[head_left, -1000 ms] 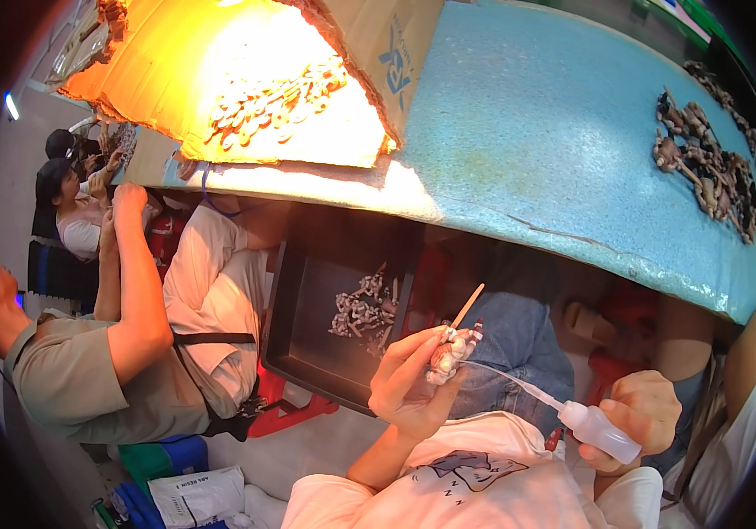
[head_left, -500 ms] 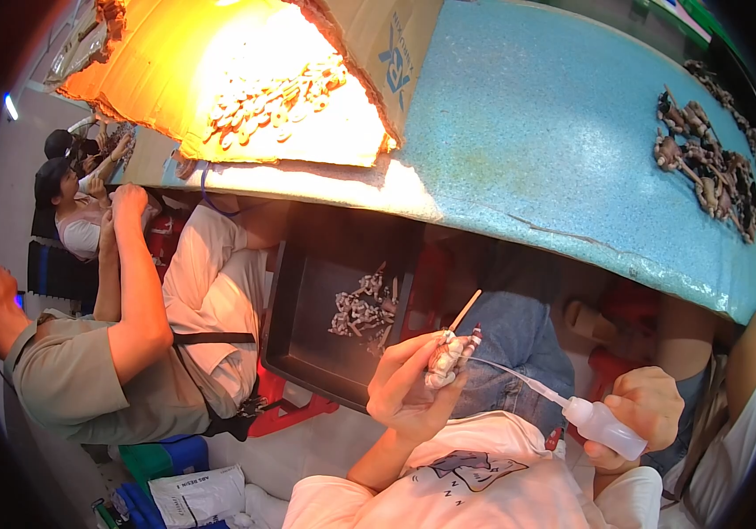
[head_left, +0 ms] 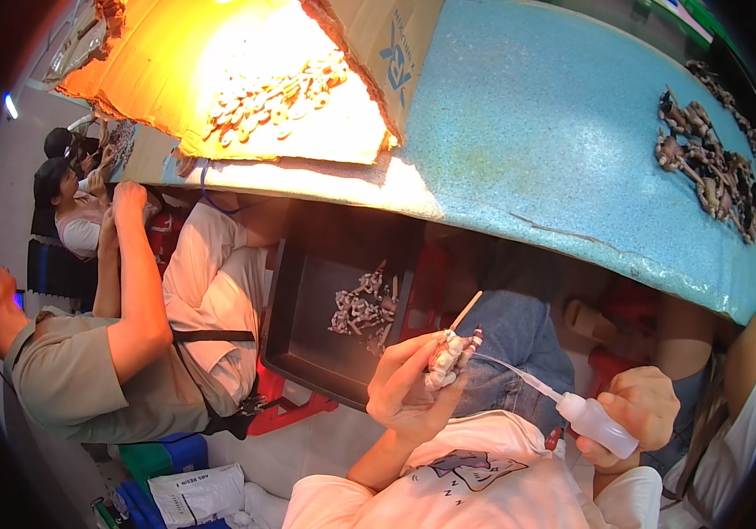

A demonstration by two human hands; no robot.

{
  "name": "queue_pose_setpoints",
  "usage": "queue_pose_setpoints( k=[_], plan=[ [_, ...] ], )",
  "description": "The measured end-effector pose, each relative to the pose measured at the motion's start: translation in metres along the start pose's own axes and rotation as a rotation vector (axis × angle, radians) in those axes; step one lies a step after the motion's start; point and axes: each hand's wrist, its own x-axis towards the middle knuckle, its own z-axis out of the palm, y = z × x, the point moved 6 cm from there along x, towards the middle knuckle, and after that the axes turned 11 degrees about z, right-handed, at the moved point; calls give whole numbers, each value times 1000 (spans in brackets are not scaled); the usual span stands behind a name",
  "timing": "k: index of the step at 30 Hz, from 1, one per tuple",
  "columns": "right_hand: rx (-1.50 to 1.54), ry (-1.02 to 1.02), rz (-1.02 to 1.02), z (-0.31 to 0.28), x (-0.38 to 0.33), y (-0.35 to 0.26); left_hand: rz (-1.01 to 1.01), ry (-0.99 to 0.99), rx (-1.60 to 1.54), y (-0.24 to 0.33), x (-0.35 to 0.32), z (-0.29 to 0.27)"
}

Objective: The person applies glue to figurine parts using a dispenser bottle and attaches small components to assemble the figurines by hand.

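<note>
Basically, nozzle to figurine: tip left-pointing at its right side; contact unclear.
Figurine: lower centre of frame, knobbly, whitish with dark patches, long axis slanting up-right along its stick.
Left hand: nearer, pinching the figurine.
Right hand: lower right, wrapped round a translucent squeeze bottle.
</note>
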Motion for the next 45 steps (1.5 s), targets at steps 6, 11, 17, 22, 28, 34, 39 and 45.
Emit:
queue_pose_setpoints(
  k=[6, 11, 17, 22, 28, 34, 39, 45],
  plan=[
    [92, -14, -83, -2, 3, 1, -7, 3, 22, -1, -1, 0],
    [40, -2, -66, 1, 4, -1, -19, 10, 21, 0, -2, -1],
    [47, 30, -37, 1, 0, 2, -18, 4, 14, 0, -1, 0],
    [32, 7, -54, -1, 2, -1, -22, -3, 19, 0, -1, 0],
    [62, -19, -63, 0, 2, 2, -27, 10, -34, -1, -1, 1],
    [122, 28, 32, -1, 2, 3, -49, 5, -28, 1, 1, 2],
    [67, 32, -39, 0, 0, 3, -40, -6, -25, 2, 3, 2],
    [115, 49, -79, -4, -4, 3, -92, -25, -59, 1, 4, 3]
  ],
)
